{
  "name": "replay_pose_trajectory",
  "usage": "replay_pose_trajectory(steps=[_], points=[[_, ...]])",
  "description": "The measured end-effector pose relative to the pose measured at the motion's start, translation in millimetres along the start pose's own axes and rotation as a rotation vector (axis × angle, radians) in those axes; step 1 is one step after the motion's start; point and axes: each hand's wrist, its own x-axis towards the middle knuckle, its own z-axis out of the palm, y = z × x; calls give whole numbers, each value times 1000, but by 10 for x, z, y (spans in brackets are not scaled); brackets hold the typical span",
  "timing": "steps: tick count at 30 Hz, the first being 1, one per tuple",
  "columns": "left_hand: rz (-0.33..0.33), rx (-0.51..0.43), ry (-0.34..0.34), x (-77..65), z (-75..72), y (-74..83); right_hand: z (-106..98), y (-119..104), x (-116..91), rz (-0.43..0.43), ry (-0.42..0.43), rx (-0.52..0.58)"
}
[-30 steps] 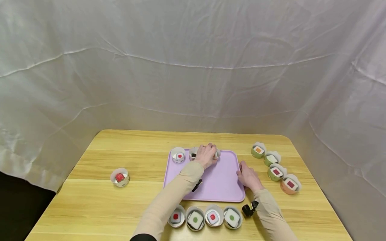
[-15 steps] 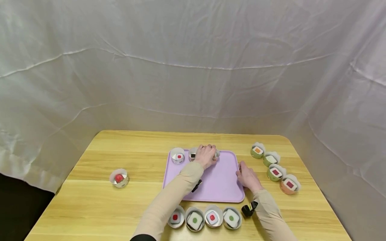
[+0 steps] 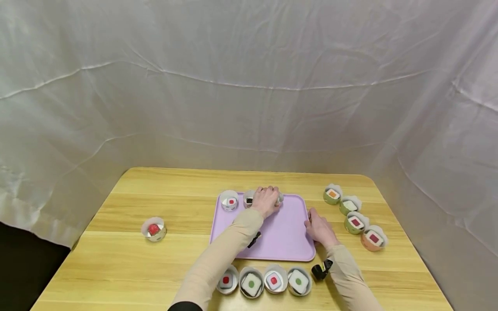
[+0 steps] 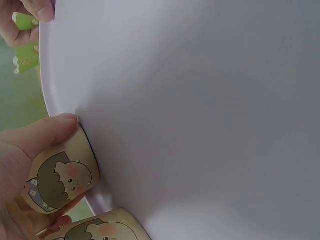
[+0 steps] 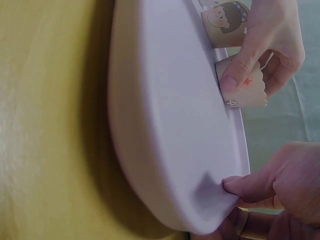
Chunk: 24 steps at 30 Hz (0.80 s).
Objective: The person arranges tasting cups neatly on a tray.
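At the far edge of a lilac tray (image 3: 285, 239), your left-hand grip (image 3: 266, 201) pinches a paper cup (image 4: 70, 175) just beside two other cups (image 3: 229, 201), apparently aligning it with their row, while your right-hand grip (image 3: 320, 226) clasps the right rim, thumb on top, likely to stop any sliding. Around it on the table (image 3: 116, 268), four near-side cups (image 3: 251, 281) and four right-side cups (image 3: 355, 222) stand in files, seemingly within easy reach, with a red-filled cup (image 3: 154, 229) well apart at left.
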Motion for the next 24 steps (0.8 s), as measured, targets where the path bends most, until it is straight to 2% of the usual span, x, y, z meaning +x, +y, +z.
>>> replay_pose_trajectory(steps=[10, 17, 24], points=[[-16, 23, -5, -49, -20, 11, -1, 5, -6, -18, 6, 4], [-32, -40, -40, -74, -43, 21, -5, 12, -11, -27, 6, 3], [-16, -106, -66, -155, -139, -4, -4, 21, -10, -37, 13, -5]])
